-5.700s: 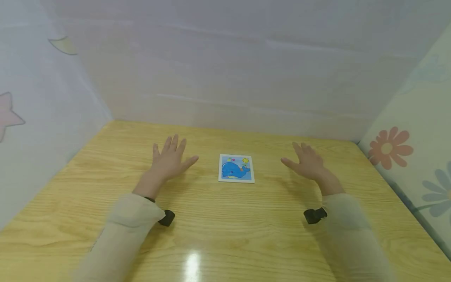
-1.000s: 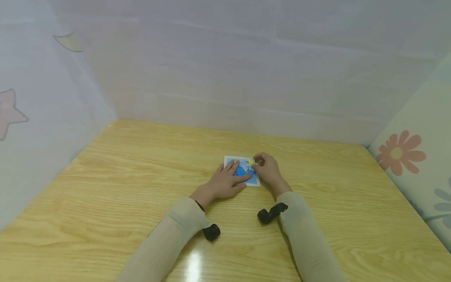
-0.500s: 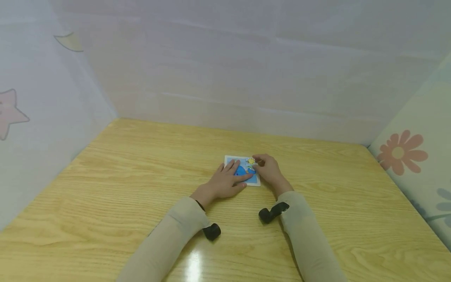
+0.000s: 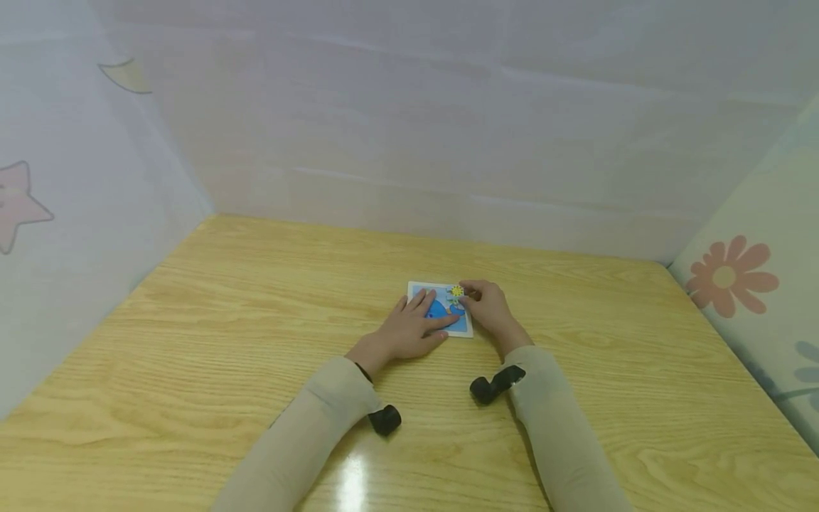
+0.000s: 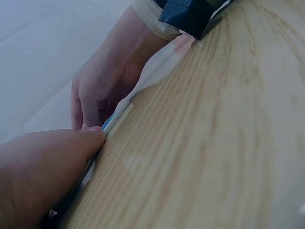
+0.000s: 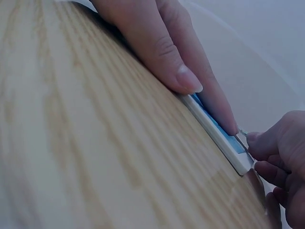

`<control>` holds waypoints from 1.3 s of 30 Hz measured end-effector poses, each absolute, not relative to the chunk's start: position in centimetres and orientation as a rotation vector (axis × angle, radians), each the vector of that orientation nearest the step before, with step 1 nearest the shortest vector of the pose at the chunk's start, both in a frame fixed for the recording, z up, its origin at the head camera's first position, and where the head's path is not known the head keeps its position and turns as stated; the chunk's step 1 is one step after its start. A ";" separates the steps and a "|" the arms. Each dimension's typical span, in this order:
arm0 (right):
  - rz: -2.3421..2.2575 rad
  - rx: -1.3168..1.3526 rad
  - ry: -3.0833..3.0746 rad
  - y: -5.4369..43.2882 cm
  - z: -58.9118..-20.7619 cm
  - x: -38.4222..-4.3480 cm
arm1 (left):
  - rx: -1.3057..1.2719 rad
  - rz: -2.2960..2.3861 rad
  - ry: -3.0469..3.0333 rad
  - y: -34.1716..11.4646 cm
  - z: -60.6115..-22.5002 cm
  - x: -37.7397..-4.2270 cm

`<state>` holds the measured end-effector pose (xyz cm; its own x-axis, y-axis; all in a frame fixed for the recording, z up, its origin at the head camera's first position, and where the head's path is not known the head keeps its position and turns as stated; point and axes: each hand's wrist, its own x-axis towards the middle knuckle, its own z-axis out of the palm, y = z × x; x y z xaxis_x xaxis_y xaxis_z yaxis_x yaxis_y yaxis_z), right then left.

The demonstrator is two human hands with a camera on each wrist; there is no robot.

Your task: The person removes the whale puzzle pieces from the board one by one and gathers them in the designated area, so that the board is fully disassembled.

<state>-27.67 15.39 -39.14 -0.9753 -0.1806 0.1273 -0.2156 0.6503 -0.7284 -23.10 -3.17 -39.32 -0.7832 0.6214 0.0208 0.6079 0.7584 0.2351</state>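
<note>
A small square whale jigsaw puzzle [image 4: 458, 326] in a white frame lies on the wooden table. My left hand [image 4: 407, 333] rests on it with fingers spread, covering much of the whale; its thumb is by the near edge. At the upper right corner, my right hand [image 4: 489, 307] pinches a puzzle piece [image 4: 456, 291] with a yellow sun between thumb and forefinger. That piece sits tilted, its knobbed outline showing. In the right wrist view the puzzle's white edge [image 6: 220, 137] runs beneath the left thumb [image 6: 187, 80], and the right fingertips [image 6: 256, 143] are at its corner.
The wooden table [image 4: 269, 284] extends around the puzzle. A pale cloth wall [image 4: 397, 142] stands behind it, with printed cloth on both sides, including a red flower [image 4: 724, 276] at right. Black cameras hang below the left sleeve [image 4: 320, 412] and right sleeve [image 4: 557, 412].
Several seconds ago both hands were spread apart on either side of the puzzle; now both are on it. Over the last second, the sun piece tilts up slightly while the left hand stays put.
</note>
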 end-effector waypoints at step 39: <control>1.424 0.369 -2.737 20.3 -36.3 -27.0 | 1.028 0.362 2.875 -3.3 -39.4 -23.2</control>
